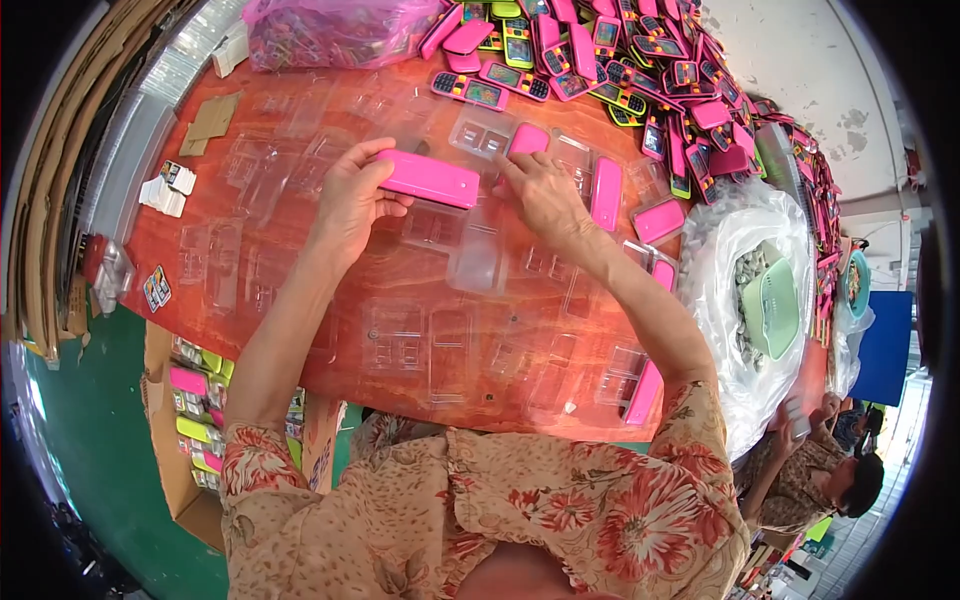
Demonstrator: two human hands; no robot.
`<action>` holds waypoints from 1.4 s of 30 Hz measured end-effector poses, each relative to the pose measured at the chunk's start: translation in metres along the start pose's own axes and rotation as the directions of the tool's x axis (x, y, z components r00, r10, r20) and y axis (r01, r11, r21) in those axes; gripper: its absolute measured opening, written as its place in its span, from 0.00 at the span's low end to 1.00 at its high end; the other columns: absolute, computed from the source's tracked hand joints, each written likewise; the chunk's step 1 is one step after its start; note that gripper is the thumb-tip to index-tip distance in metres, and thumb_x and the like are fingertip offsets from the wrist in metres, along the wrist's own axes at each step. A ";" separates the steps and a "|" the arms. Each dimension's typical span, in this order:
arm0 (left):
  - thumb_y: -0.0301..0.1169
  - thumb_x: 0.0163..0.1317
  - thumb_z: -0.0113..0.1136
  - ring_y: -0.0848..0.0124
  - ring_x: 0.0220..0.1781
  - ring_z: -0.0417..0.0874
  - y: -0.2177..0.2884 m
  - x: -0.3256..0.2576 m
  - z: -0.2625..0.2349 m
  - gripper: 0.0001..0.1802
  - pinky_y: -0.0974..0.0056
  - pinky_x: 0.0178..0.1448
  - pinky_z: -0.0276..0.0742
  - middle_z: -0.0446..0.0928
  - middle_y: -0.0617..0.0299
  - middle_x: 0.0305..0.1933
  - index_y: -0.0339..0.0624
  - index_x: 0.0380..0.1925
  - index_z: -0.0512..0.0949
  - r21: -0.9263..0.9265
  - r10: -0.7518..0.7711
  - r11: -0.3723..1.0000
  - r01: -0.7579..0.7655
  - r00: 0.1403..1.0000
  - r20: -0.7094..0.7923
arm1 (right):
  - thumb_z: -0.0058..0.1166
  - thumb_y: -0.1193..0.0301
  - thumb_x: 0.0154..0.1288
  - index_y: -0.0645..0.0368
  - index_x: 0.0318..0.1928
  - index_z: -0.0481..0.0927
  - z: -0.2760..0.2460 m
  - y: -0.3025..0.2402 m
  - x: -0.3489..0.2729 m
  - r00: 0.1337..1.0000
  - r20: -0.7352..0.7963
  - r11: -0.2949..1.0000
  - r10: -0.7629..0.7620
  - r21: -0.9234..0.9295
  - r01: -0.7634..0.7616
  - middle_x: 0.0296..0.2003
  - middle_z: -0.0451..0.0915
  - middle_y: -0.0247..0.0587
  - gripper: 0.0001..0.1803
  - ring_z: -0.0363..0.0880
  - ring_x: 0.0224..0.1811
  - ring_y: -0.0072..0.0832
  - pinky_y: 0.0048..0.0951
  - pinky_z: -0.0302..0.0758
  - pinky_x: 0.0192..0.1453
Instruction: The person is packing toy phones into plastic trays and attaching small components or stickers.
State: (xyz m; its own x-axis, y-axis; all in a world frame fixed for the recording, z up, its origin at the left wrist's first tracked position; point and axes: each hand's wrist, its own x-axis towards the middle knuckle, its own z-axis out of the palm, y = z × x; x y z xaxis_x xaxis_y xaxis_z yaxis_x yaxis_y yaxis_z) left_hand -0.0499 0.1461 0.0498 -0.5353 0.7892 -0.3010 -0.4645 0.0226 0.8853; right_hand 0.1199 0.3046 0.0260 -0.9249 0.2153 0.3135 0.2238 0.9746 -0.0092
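Note:
My left hand [352, 198] grips a pink toy phone [430, 178] by its left end, its plain back upward, raised over the table. To the right, my right hand [547, 196] has its fingers curled over another pink toy phone [529, 138], which lies by the clear plastic blister trays; the fingers cover its lower part. Further pink toy phones [606, 193] rest in or on trays along the right side, one of them [659, 220] lying tilted. Clear blister trays [395, 335] are spread over the red wooden table [340, 385], many of them bare.
A heap of pink and green toy phones [600, 60] covers the far right. A pink bag [340, 35] sits at the far left. Right of the table, a plastic-lined sack [715, 250] holds a green scoop [772, 310]. A carton [160, 400] of packed toys stands lower left. Another person [815, 480] works at right.

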 end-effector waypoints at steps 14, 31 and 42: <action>0.29 0.53 0.51 0.80 0.21 0.72 0.021 0.024 0.050 0.18 0.76 0.21 0.66 0.73 0.63 0.26 0.38 0.44 0.63 0.431 0.003 0.856 -0.285 0.836 0.548 | 0.52 0.74 0.51 0.61 0.48 0.63 -0.054 -0.018 0.018 0.875 0.453 0.223 0.169 0.848 -0.482 0.28 0.73 0.34 0.22 0.72 0.26 0.19 0.19 0.71 0.27; 0.40 0.43 0.57 0.59 0.42 0.66 -0.053 -0.030 0.026 0.24 0.54 0.46 0.59 0.67 0.56 0.37 0.43 0.42 0.69 0.744 0.372 -0.085 -0.663 0.672 0.641 | 0.51 0.66 0.52 0.60 0.46 0.67 -0.030 -0.031 -0.013 0.867 0.445 0.757 0.226 0.480 -0.444 0.31 0.73 0.43 0.20 0.73 0.30 0.32 0.29 0.69 0.36; 0.49 0.40 0.57 0.56 0.50 0.62 -0.066 -0.034 0.027 0.40 0.51 0.54 0.54 0.63 0.50 0.45 0.38 0.51 0.60 0.731 0.245 -0.072 -0.679 0.698 0.672 | 0.51 0.73 0.53 0.63 0.43 0.70 -0.025 -0.005 -0.025 0.879 0.450 0.594 0.159 0.668 -0.449 0.26 0.70 0.28 0.16 0.65 0.25 0.17 0.20 0.64 0.28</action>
State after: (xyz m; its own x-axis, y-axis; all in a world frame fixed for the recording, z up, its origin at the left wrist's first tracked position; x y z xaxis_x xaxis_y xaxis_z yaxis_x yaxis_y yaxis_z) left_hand 0.0183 0.1347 0.0109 -0.0134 0.9694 0.2453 0.9123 -0.0886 0.3998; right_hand 0.1491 0.2925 0.0417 -0.9155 0.3720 -0.1531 0.3431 0.5232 -0.7801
